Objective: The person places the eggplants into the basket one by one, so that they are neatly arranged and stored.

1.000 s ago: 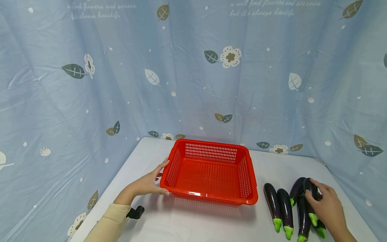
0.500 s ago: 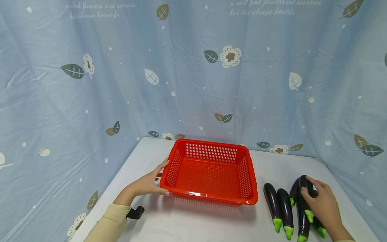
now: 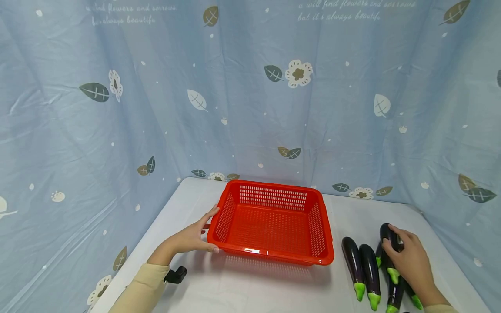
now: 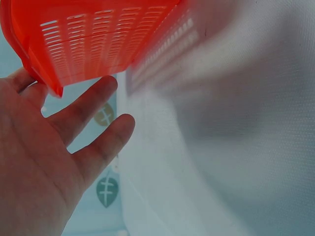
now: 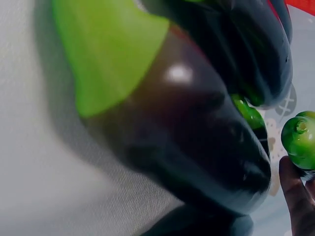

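At the left side of a red plastic basket (image 3: 270, 221), my left hand (image 3: 189, 237) touches the rim with thumb and fingers spread. The left wrist view shows two fairly straight fingers (image 4: 106, 142) apart from the basket wall (image 4: 98, 39), others partly hidden by the rim. My right hand (image 3: 411, 258) grips a dark purple eggplant (image 3: 387, 234) with a green stem end, above the other eggplants. In the right wrist view the held eggplant's green end (image 5: 301, 140) points at the camera beside my fingertips. A large eggplant (image 5: 187, 128) fills the foreground.
Two eggplants (image 3: 353, 263) lie side by side between basket and right hand. More eggplants (image 3: 395, 293) lie partly hidden under that hand. A white-covered table (image 3: 270, 291) carries everything. A blue printed curtain (image 3: 250, 108) hangs behind and beside it. A black object (image 3: 175, 274) is at the left wrist.
My right hand has moved left and slightly away from me, carrying the eggplant off the spot where it lay among the others. The left hand and the basket have stayed put.
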`<state>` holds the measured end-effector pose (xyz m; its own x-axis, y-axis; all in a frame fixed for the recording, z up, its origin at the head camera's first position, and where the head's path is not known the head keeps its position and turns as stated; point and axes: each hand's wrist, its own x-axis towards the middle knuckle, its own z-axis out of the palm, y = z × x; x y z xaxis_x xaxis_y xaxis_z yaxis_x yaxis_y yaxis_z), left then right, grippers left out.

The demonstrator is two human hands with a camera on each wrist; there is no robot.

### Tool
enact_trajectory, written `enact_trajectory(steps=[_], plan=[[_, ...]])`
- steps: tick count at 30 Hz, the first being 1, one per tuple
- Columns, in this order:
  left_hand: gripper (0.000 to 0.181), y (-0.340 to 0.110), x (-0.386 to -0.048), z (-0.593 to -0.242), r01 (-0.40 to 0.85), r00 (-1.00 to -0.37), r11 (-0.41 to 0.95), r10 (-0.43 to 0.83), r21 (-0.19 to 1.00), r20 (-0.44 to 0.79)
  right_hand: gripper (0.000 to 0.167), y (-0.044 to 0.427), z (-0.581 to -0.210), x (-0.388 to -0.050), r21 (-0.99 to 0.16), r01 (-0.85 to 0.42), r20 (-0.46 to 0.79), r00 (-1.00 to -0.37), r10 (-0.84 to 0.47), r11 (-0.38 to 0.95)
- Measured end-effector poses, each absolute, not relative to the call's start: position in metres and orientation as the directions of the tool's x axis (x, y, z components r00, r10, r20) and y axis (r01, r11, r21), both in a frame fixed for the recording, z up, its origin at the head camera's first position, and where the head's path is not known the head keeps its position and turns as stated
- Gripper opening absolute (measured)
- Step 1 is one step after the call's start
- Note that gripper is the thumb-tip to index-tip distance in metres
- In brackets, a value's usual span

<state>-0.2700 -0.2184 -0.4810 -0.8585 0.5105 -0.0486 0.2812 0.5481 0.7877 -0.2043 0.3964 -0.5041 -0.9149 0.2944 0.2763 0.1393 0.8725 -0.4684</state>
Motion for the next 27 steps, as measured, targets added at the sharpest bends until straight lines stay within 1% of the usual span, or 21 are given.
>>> enact_trajectory(steps=[10,20,27], plan=[[0.122,-0.219,-0.270,-0.481,0.297,-0.852,0.529,0.523,0.795,-0.030,0.056,0.385,-0.506,-0.212,-0.475,0.073,0.330,-0.909,0.255,0.877],[0.122,-0.219,-0.269,-0.480,0.305,-0.850,0.527,0.526,0.794,-0.022,0.056,0.372,-0.504,-0.214,-0.459,0.057,0.305,-0.927,0.218,0.887],[0.122,-0.219,-0.270,-0.480,0.296,-0.853,0.533,0.521,0.793,-0.032,0.055,0.367,-0.500,-0.215,-0.469,0.019,0.340,-0.918,0.201,0.883]])
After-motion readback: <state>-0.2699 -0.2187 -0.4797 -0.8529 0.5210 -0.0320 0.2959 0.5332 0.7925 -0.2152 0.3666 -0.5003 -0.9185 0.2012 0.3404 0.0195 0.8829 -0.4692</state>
